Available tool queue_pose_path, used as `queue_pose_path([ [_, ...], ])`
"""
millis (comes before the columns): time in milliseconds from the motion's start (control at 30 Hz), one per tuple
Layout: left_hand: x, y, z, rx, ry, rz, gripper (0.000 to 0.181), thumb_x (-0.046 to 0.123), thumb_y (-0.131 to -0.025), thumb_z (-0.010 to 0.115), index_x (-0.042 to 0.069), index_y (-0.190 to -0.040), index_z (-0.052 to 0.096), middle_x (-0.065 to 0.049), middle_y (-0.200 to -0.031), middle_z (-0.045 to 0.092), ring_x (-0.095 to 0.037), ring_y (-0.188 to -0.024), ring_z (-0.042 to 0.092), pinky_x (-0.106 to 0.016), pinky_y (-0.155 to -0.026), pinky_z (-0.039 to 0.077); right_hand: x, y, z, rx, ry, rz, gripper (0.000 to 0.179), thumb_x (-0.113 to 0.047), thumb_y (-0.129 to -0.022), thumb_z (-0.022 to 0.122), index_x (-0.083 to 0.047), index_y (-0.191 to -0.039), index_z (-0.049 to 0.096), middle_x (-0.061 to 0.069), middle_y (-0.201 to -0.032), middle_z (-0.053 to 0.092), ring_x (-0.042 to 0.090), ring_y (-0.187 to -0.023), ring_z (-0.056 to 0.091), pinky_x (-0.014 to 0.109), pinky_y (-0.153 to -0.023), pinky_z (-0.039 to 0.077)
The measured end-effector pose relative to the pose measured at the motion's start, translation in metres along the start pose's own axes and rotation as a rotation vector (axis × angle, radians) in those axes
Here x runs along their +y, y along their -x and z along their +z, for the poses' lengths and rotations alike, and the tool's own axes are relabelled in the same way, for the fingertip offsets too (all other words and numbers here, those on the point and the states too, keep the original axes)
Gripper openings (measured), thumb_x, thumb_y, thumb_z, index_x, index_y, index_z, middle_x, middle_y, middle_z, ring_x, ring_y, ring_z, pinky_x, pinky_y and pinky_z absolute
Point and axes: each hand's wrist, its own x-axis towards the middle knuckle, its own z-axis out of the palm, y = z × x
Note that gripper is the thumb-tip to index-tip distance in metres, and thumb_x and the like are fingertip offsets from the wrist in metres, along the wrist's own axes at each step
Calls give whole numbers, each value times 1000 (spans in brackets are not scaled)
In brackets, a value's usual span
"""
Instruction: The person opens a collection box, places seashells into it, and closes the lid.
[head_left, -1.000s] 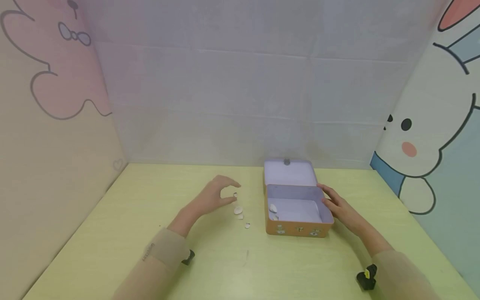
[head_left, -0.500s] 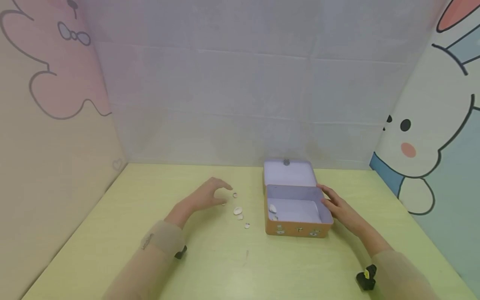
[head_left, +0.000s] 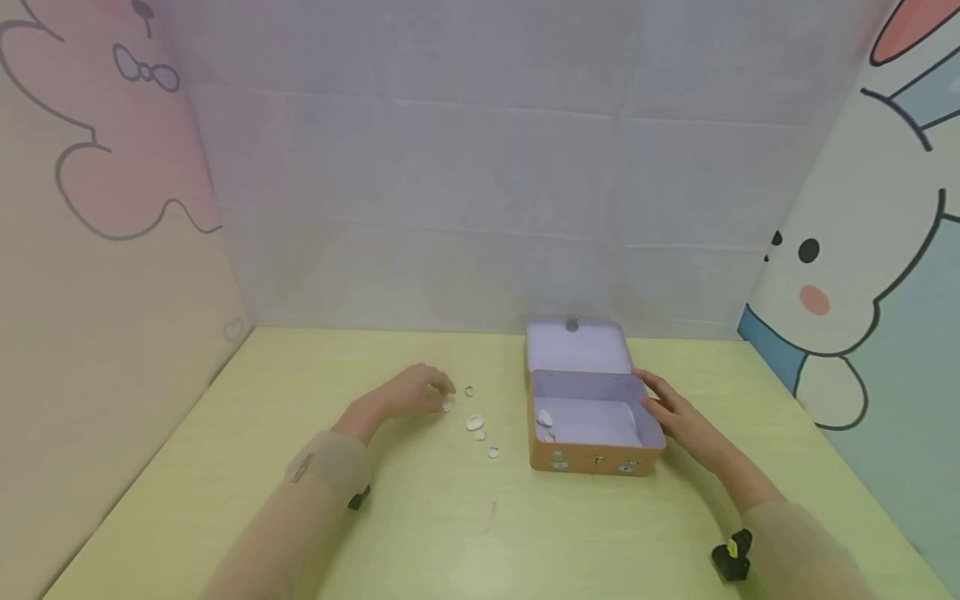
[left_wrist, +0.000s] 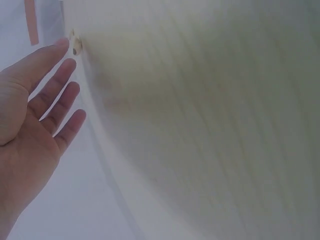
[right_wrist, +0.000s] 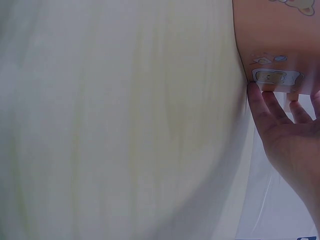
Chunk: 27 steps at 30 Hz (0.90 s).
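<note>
An orange tin box (head_left: 596,458) with a lilac inside stands with its lid (head_left: 577,346) raised. Two white shells, one a larger shell (head_left: 544,418), lie inside at its left. My right hand (head_left: 678,421) holds the box's right back corner, thumb at the rim, other fingers at the back edge in the right wrist view. My left hand (head_left: 412,390) is bent down by a small shell (head_left: 447,407); in the left wrist view a shell (left_wrist: 76,46) shows just beyond its thumb tip, and the fingers look loosely extended. Whether they touch it is unclear.
Several more shell pieces lie between the left hand and the box, such as an oval shell (head_left: 475,422) and a small shell (head_left: 493,452). The pale yellow table (head_left: 420,533) ends at a plain back curtain (head_left: 420,208), with printed panels on both sides.
My left hand has moved left and down from the shell near the middle to the leftmost shell, its fingers drawing closer together. The right hand stays on the box.
</note>
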Motion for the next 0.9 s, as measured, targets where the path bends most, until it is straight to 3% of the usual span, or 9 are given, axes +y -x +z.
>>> queue_pose_path([
  [200,-4,-3,4,-16,-16,38,27,5,-82,70,3,-108,66,-10,-108,66,-25,-100,60,-37,-90,50,0,0,0,4,-4,-2,57,-30,-103,36,-15,-152,12,22,-156,3,51,-137,15,67,-99,30],
  [633,-5,-4,6,0,-85,63,12,9,-83,69,9,-96,69,-3,-100,65,-23,-99,57,-41,-92,45,0,1,1,11,-5,-3,56,-30,-103,37,-15,-152,13,21,-156,4,51,-137,15,67,-100,31],
  [900,-3,-3,6,6,-82,46,10,11,-84,69,10,-94,70,-4,-101,65,-24,-101,57,-42,-93,44,0,1,1,12,-6,-3,56,-30,-103,37,-15,-151,13,21,-156,4,51,-137,15,67,-100,30],
])
